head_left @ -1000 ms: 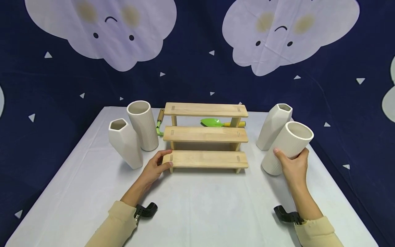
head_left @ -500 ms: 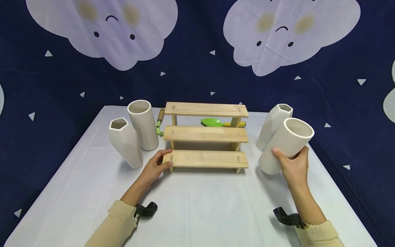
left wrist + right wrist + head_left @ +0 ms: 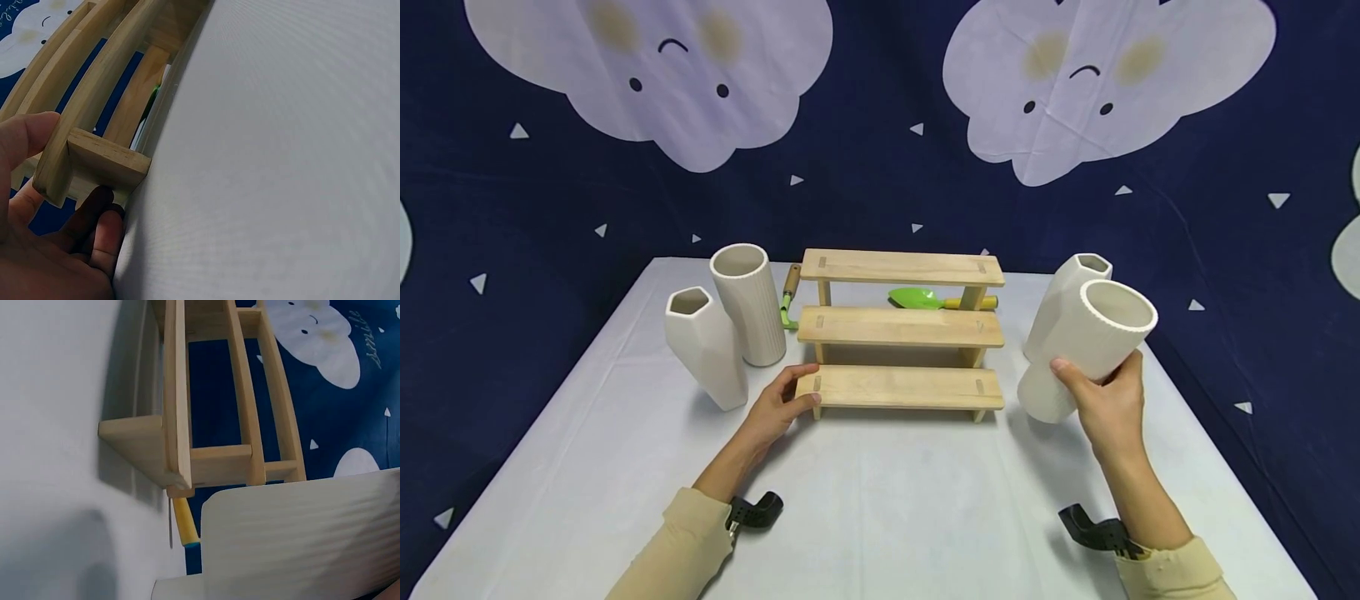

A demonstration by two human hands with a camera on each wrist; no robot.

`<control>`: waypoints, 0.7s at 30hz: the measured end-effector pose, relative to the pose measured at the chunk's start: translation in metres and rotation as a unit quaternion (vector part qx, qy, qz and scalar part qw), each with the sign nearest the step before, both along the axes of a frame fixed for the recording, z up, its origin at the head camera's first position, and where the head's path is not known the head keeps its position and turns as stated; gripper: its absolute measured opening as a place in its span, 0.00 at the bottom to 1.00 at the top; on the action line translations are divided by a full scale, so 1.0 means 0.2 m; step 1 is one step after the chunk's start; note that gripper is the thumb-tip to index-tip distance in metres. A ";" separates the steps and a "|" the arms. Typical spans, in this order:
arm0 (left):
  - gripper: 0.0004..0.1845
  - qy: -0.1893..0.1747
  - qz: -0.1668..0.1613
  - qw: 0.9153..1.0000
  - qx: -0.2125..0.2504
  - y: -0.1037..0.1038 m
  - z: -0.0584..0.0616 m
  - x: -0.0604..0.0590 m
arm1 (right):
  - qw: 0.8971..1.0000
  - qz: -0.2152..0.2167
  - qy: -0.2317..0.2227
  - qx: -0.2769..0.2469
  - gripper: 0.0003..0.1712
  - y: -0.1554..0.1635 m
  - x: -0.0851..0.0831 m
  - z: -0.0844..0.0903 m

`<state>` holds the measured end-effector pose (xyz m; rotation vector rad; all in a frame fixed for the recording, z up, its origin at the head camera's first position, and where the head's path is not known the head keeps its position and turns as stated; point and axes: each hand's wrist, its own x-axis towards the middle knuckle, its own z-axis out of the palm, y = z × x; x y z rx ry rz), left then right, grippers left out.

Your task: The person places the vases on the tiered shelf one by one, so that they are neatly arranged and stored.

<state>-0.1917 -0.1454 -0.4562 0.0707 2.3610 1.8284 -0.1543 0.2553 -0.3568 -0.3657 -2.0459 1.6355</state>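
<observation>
On the left of the white table [image 3: 880, 517] stand two vases, a faceted vase [image 3: 703, 346] and a ribbed vase [image 3: 748, 304], upright and just beside each other. Your left hand [image 3: 775, 408] rests at the left end of the wooden rack [image 3: 901, 329], thumb and fingers curled round the bottom step's end. A green trowel [image 3: 917, 297] lies behind the rack. To the right, your right hand [image 3: 1105, 404] grips the ribbed cylinder [image 3: 1086, 350] round its middle, held off the table beside the rack's right end, in front of another faceted vase [image 3: 1075, 279]. Its long axis tilts, mouth pointing up and to the right, base down toward the rack. It looks like glazed ceramic: stiff, fairly heavy, breakable; the ribs should help grip. Hold it mid-body, not by the rim.
</observation>
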 end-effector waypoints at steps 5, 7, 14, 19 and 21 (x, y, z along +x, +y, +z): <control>0.28 -0.003 0.001 1.000 0.001 0.00 0.00 0.00 | 1.000 0.022 0.015 -0.015 0.39 -0.02 0.01 0.01; 0.28 -0.003 0.000 1.000 -0.002 0.00 0.00 0.00 | 0.999 0.028 0.015 -0.014 0.39 -0.03 0.01 0.01; 0.28 -0.007 -0.001 1.000 0.001 0.00 0.01 0.01 | 0.998 0.050 0.029 -0.031 0.40 -0.07 0.01 0.03; 0.29 -0.007 0.000 1.000 0.003 0.00 0.01 0.01 | 0.996 0.065 0.041 -0.039 0.39 -0.10 0.01 0.04; 0.29 -0.007 0.000 1.000 0.003 0.00 0.02 0.01 | 0.996 0.071 0.046 -0.039 0.39 -0.11 0.01 0.04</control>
